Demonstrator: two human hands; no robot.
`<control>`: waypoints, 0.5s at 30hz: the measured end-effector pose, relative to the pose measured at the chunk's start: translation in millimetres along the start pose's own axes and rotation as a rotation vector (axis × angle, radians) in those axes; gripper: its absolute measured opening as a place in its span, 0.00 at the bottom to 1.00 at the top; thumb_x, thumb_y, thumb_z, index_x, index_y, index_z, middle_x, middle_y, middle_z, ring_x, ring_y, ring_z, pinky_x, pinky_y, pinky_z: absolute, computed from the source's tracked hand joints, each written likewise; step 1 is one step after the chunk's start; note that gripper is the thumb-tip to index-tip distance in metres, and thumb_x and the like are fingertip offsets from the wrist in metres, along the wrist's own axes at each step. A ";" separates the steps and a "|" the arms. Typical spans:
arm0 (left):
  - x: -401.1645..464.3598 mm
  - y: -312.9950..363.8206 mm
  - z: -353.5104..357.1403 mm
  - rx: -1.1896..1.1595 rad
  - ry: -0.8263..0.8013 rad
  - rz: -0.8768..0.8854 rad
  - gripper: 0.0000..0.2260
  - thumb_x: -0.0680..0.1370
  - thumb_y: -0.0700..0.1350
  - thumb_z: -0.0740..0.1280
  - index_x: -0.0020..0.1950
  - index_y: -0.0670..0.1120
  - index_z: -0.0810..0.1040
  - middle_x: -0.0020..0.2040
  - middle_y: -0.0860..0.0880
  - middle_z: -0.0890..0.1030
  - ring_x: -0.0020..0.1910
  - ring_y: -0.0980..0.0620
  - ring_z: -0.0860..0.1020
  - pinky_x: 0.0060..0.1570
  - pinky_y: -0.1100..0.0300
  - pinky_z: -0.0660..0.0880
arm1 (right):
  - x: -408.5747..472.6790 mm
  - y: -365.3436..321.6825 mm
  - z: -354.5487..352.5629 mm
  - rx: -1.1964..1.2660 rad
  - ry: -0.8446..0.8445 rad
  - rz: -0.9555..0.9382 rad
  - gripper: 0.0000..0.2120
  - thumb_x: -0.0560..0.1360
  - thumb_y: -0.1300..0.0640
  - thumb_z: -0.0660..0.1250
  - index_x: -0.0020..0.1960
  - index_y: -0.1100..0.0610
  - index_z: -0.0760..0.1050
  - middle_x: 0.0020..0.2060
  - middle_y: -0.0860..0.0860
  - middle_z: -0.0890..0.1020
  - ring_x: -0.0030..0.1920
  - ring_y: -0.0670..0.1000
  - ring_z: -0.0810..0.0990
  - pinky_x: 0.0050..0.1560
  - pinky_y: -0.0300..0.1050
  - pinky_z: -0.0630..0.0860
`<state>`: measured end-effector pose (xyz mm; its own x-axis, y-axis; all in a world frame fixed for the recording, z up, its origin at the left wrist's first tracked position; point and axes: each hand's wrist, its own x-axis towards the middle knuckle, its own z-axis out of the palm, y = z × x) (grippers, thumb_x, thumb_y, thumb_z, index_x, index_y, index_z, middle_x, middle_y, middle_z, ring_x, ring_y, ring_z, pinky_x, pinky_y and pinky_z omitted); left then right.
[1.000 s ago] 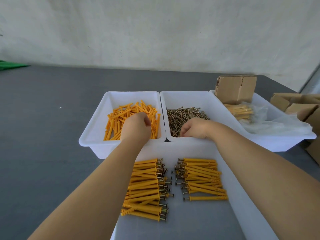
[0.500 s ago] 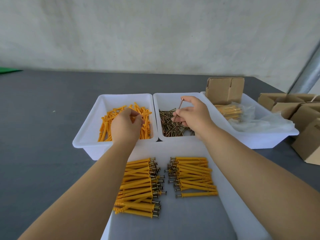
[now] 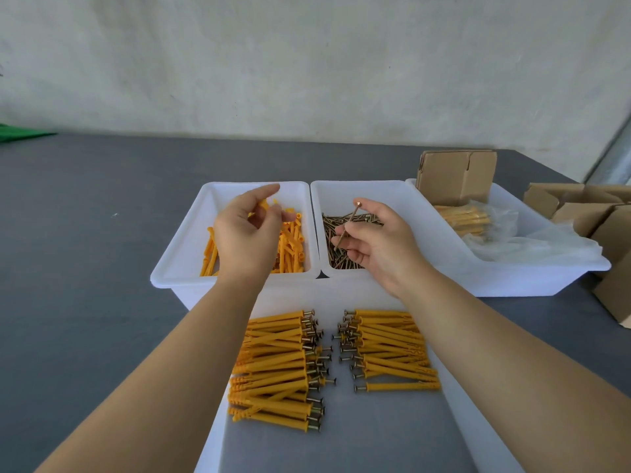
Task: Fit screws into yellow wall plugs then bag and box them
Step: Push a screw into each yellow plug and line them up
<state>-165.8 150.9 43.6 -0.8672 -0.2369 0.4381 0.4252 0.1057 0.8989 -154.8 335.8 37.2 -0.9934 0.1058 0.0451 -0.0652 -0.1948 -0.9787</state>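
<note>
Right hand [image 3: 379, 244] pinches one screw [image 3: 347, 224]; left hand [image 3: 247, 233] pinches a yellow plug [image 3: 262, 207]. Loose pinch could drop the screw.

Left hand [image 3: 251, 233] covers part of plug pile [image 3: 290, 245]; whether fingers hold plug, cannot tell. Right hand [image 3: 379, 244] hides near part of screw pile [image 3: 345, 230]. Near tray [image 3: 345, 295] cut by bottom edge. Cardboard boxes [image 3: 594, 213] cut by right edge. Bagged plugs [image 3: 467, 218] blurred behind plastic.
</note>
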 end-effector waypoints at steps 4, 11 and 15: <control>-3.2 4.0 3.7 -0.086 -0.095 -0.071 0.08 0.80 0.39 0.66 0.57 0.46 0.82 0.33 0.52 0.81 0.34 0.55 0.82 0.36 0.66 0.78 | 0.8 0.8 0.0 -0.040 0.040 -0.047 0.19 0.78 0.64 0.66 0.65 0.47 0.70 0.42 0.53 0.87 0.44 0.54 0.87 0.40 0.43 0.77; -17.8 8.2 17.0 -0.232 -0.497 -0.241 0.06 0.79 0.35 0.67 0.53 0.41 0.82 0.48 0.44 0.85 0.48 0.50 0.85 0.41 0.63 0.80 | 2.1 -5.6 -5.0 -0.105 0.168 -0.145 0.19 0.78 0.63 0.66 0.66 0.49 0.69 0.43 0.50 0.87 0.44 0.50 0.87 0.48 0.47 0.79; -20.2 7.2 18.1 -0.222 -0.540 -0.264 0.04 0.77 0.35 0.69 0.49 0.41 0.82 0.46 0.41 0.85 0.46 0.47 0.86 0.40 0.62 0.81 | -3.5 -6.2 -2.6 -0.212 0.085 -0.178 0.19 0.78 0.64 0.67 0.65 0.47 0.70 0.40 0.49 0.87 0.42 0.48 0.86 0.46 0.45 0.79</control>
<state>-149.9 173.9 41.4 -0.9339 0.2986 0.1966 0.1724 -0.1056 0.9793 -150.6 339.2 42.5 -0.9560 0.2030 0.2119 -0.2078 0.0416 -0.9773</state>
